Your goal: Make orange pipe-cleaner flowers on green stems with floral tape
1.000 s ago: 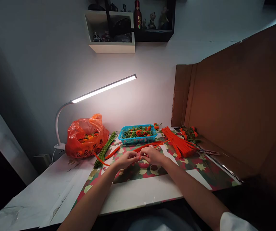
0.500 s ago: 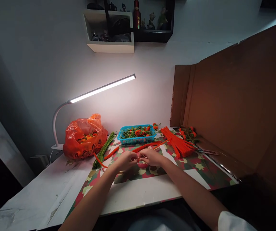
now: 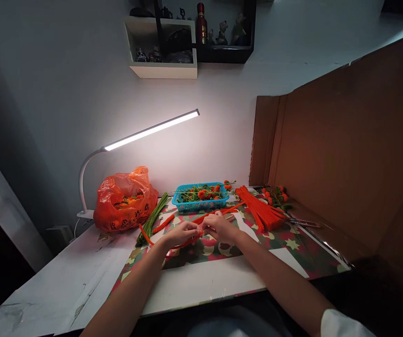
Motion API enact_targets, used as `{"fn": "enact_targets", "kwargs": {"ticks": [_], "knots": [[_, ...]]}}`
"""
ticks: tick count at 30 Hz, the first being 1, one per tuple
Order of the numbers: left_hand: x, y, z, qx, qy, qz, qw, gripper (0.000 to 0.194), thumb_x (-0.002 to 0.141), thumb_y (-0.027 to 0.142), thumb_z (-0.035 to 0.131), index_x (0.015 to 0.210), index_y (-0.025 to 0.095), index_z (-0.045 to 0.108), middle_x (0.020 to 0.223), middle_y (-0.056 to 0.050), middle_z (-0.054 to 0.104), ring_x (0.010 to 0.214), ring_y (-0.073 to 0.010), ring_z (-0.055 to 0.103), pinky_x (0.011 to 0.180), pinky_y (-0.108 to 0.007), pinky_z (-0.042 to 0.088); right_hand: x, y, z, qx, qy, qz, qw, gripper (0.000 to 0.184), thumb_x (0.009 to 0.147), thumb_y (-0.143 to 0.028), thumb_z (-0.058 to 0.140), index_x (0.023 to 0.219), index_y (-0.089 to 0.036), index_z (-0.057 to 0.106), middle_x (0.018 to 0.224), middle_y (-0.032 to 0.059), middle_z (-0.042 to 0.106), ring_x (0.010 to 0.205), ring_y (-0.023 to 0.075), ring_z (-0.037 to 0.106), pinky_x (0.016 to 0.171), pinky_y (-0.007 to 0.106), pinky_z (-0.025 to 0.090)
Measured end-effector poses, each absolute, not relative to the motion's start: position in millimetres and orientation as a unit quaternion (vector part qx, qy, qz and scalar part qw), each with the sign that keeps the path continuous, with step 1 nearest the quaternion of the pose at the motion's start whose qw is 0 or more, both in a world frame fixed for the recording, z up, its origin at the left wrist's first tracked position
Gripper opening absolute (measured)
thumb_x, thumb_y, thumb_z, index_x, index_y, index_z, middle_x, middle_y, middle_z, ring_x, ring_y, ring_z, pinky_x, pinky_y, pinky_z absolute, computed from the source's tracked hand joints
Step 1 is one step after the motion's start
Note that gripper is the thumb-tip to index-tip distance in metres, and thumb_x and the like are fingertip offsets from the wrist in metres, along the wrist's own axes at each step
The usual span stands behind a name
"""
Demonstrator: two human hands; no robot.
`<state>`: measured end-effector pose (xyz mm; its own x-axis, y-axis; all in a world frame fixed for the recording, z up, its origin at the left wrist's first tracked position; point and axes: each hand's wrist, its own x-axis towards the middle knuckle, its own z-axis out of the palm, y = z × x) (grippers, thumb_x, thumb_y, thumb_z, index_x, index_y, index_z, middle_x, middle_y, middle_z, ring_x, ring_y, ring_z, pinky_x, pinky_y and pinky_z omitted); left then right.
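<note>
My left hand and my right hand meet over the middle of the patterned mat. Their fingertips are pinched close together around an orange-red pipe cleaner, a strand of which trails below my left hand. The exact shape between the fingertips is partly hidden. Behind the hands lie more orange-red pipe cleaners. A thick bundle of the same fuzzy stems rests to the right. Left of my left hand are a short orange-red piece and a bunch of green stems.
A blue basket of orange-red flowers stands at the back, with more flowers at right. An orange plastic bag sits beside the lamp. Scissors lie near the cardboard wall on the right.
My left hand has shifted slightly left and its fingers have closed in. The orange-red strand beneath it shows more clearly. My right hand stays nearly in place.
</note>
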<state>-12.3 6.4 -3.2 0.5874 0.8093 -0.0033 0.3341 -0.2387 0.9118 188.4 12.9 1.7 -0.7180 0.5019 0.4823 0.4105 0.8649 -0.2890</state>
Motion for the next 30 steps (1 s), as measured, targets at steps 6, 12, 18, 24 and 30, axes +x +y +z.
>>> {"fn": "enact_targets", "kwargs": {"ticks": [6, 12, 18, 24, 30], "knots": [[-12.2, 2.6, 1.4, 0.683, 0.37, 0.279, 0.564, 0.03, 0.072, 0.041, 0.061, 0.06, 0.015, 0.052, 0.057, 0.003, 0.046, 0.051, -0.0077, 0.039, 0.05, -0.022, 0.034, 184.6, 10.9, 3.4, -0.227, -0.924, -0.01, 0.306, 0.015, 0.089, -0.012, 0.044, 0.08, -0.018, 0.054, 0.082, 0.0003, 0.064, 0.078, 0.0141, 0.051, 0.075, 0.03, 0.022], [-10.4, -4.9, 4.9, 0.624, 0.37, 0.306, 0.617, 0.03, 0.068, 0.04, 0.064, 0.061, 0.014, 0.052, 0.058, 0.002, 0.048, 0.053, -0.0078, 0.041, 0.048, -0.021, 0.033, 184.0, 6.9, 6.0, -0.201, -0.919, -0.088, 0.326, 0.02, 0.095, -0.019, 0.036, 0.085, -0.018, 0.053, 0.086, 0.0014, 0.064, 0.079, 0.0148, 0.048, 0.077, 0.032, 0.021], [-9.0, -7.6, 12.0, 0.621, 0.386, 0.298, 0.614, 0.028, 0.069, 0.041, 0.06, 0.061, 0.015, 0.05, 0.056, 0.003, 0.047, 0.051, -0.0079, 0.04, 0.047, -0.021, 0.033, 183.5, 8.6, 4.4, -0.209, -0.913, -0.12, 0.328, 0.023, 0.096, -0.021, 0.033, 0.086, -0.018, 0.054, 0.086, 0.0023, 0.063, 0.078, 0.015, 0.047, 0.079, 0.033, 0.021], [-7.7, -3.8, 15.1, 0.69, 0.409, 0.304, 0.514, 0.04, 0.072, 0.053, 0.058, 0.072, 0.013, 0.06, 0.053, 0.003, 0.049, 0.047, -0.0079, 0.041, 0.046, -0.021, 0.033, 184.7, 17.1, -0.7, -0.255, -0.894, -0.109, 0.353, 0.025, 0.095, -0.022, 0.035, 0.081, -0.018, 0.055, 0.08, 0.0029, 0.062, 0.074, 0.0148, 0.048, 0.077, 0.032, 0.022], [-4.1, 5.0, 3.1, 0.755, 0.424, 0.36, 0.345, 0.044, 0.077, 0.055, 0.054, 0.068, 0.013, 0.062, 0.051, 0.004, 0.044, 0.045, -0.0057, 0.031, 0.043, -0.019, 0.023, 186.4, 14.6, 0.9, -0.289, -0.88, -0.031, 0.377, 0.016, 0.09, -0.023, 0.046, 0.079, -0.019, 0.057, 0.081, 0.0024, 0.064, 0.078, 0.0155, 0.05, 0.077, 0.032, 0.023]]}}
